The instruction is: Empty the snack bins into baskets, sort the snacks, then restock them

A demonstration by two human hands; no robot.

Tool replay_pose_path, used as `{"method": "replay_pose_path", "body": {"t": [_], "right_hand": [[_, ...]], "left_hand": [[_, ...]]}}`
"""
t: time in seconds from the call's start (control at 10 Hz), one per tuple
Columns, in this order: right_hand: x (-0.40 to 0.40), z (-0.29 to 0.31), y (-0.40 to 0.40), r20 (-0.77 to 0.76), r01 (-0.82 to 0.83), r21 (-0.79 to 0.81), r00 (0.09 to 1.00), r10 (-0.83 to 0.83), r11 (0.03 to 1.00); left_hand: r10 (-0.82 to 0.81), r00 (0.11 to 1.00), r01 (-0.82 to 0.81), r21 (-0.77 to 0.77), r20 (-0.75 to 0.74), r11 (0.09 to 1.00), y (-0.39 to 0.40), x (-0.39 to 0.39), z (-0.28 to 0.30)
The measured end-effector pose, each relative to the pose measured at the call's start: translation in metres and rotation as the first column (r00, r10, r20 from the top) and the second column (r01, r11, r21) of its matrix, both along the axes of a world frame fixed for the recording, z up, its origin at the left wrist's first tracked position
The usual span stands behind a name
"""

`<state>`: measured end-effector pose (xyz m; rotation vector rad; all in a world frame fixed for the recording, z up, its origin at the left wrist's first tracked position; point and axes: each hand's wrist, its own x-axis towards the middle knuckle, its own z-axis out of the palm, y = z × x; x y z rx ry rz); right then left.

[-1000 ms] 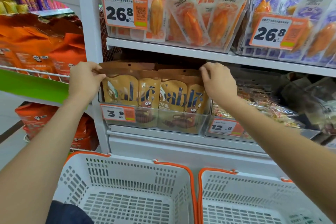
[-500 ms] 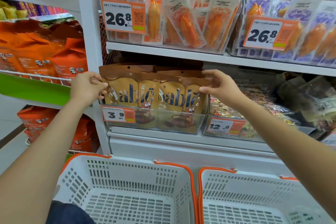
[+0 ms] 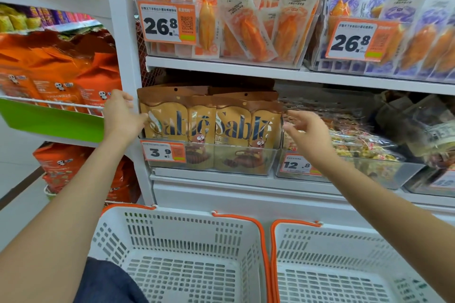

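Note:
Brown Sablé snack bags (image 3: 231,125) stand upright in a clear bin (image 3: 242,163) with a 3.9 price tag on the lower shelf. My left hand (image 3: 121,115) is at the bin's left side, its fingertips against the edge of the leftmost bag. To the right of the bags hovers my right hand (image 3: 306,131), fingers spread and blurred, holding nothing. Below the shelf sit two white baskets with orange handles, the left basket (image 3: 182,215) and the right basket (image 3: 349,232), and I see nothing inside either.
A clear bin of mixed wrapped snacks (image 3: 384,167) with a 12.8 tag stands right of the Sablé bin. The shelf above holds bins of orange and purple crab-stick packs (image 3: 248,29). Orange panda bags (image 3: 56,76) fill the left rack.
Both hands let go of the tops of the Sablé bags and moved down and outward. The left now sits at the bin's left side, the right opened beside the bags.

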<state>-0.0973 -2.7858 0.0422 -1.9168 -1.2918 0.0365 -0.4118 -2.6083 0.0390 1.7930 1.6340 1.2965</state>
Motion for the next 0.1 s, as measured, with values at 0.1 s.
{"method": "replay_pose_path", "body": {"t": [0.1], "right_hand": [[0.0066, 0.0241, -0.0634, -0.221, -0.074, 0.25, 0.966, 0.132, 0.965]], "left_hand": [[-0.094, 0.996, 0.094, 0.16, -0.004, 0.983, -0.0272, -0.0157, 0.0348]]}}
